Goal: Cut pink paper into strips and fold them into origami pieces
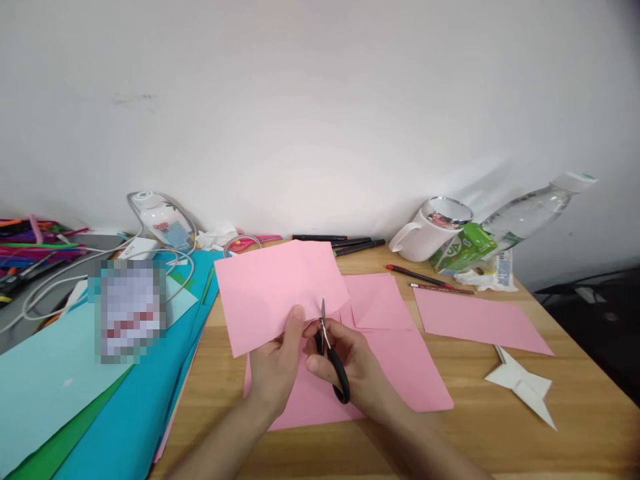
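Note:
My left hand (277, 363) pinches the lower edge of a pink paper sheet (280, 287), thumb on top, holding it raised above the table. In my right hand (353, 360) is a pair of scissors (336, 367) with black handles, its metal blades pointing up at the sheet's lower right edge. Whether the blades are cutting into the paper I cannot tell. Beneath both hands lies a larger pink sheet (415, 380) with a fold or edge across it, partly covered by the raised sheet and my hands.
Coloured paper (165, 373) and a blurred-out device (131, 310) lie at left, beside cables and a small bottle (165, 220). Behind are markers (320, 238); at right a white mug (423, 233), green carton (463, 248), leaning bottle (530, 210), pink strip (480, 320) and folded white paper star (523, 383).

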Tool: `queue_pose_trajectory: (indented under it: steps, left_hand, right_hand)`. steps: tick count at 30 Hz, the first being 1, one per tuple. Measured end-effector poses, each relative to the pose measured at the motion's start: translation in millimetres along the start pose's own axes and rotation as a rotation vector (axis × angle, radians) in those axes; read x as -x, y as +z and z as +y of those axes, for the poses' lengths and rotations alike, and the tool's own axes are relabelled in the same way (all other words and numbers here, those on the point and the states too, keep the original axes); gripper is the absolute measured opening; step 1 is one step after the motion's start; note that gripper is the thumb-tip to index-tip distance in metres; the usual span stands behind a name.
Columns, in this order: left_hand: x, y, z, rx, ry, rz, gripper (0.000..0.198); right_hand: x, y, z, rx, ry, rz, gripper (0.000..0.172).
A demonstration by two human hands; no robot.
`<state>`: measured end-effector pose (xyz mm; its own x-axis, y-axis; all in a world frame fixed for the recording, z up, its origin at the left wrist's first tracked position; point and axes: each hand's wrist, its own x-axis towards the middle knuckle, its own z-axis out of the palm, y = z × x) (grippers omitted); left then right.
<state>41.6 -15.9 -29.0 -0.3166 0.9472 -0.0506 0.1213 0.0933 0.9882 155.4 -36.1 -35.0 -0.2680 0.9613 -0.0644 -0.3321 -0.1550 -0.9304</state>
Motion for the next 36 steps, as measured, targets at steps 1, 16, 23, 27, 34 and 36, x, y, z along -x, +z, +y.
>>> queue_pose_trajectory:
  steps: [1,16,23,27,34,36]
  left_hand:
    - [-0.3,-0.1,0.8,-0.012,0.006,0.007,0.034]
    - [1.3,-1.6,10.9,-0.001,0.046,-0.028,0.031]
    - [1.2,-3.9,12.4,0.011,0.028,-0.044,0.024]
    - [0.3,-4.4,10.5,0.004,0.033,-0.027,0.026]
    - [-0.3,-5.2,6.4,-0.009,0.030,-0.035,0.029]
    - [-0.2,-5.4,6.6,-0.012,0.026,-0.040,0.028]
  right_hand:
    - [-0.2,-0.1,0.2,0.000,0.000,-0.001,0.032]
    - [2.4,2.8,-0.8,0.046,0.027,0.029,0.030]
    - [0.5,3.2,-0.7,0.072,0.027,0.067,0.031]
    - [1.1,3.6,-1.5,0.082,0.042,0.079,0.032]
    - [1.5,5.0,-2.0,0.049,0.048,0.086,0.032]
    - [1.2,5.2,-1.8,0.047,0.049,0.089,0.033]
